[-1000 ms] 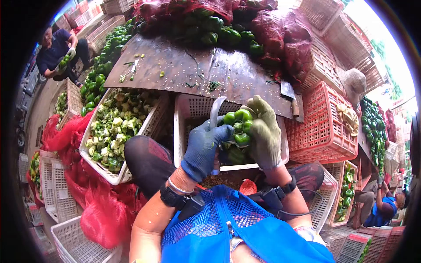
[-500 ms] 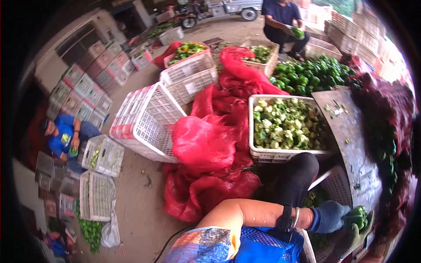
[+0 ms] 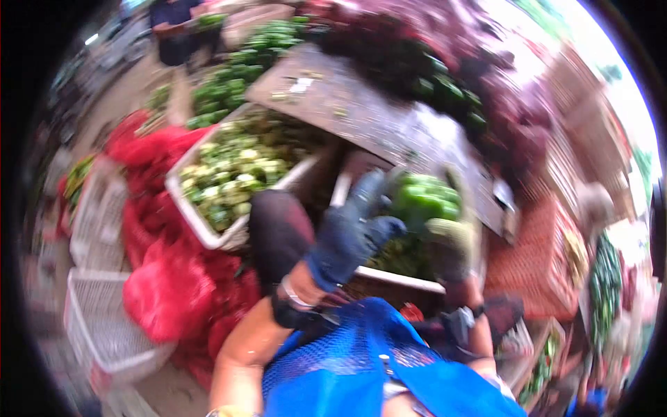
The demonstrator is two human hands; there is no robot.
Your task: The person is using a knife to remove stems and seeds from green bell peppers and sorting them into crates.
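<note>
My right hand (image 3: 451,240), in a yellow-green glove, is closed around a green pepper (image 3: 424,198), with the fingers along its far side and the thumb in front. Just left of the pepper is my left hand (image 3: 347,233) in a dark blue glove. Its fingers are bent toward the pepper but smeared by motion, and contact or anything held cannot be made out. Below the pepper, a white crate (image 3: 399,279) contains dark green pieces.
A crate of pale green pieces (image 3: 243,170) stands left of a metal-topped table (image 3: 347,115). Red netting (image 3: 174,292) and an empty white crate (image 3: 111,323) lie further left. Orange crates (image 3: 535,257) stand at right. Another person (image 3: 174,28) is at the top left.
The view has swung to the right, so the table and crates now lie further left. Both hands and the pepper appear nearer the middle, with the left hand drawn back from the pepper.
</note>
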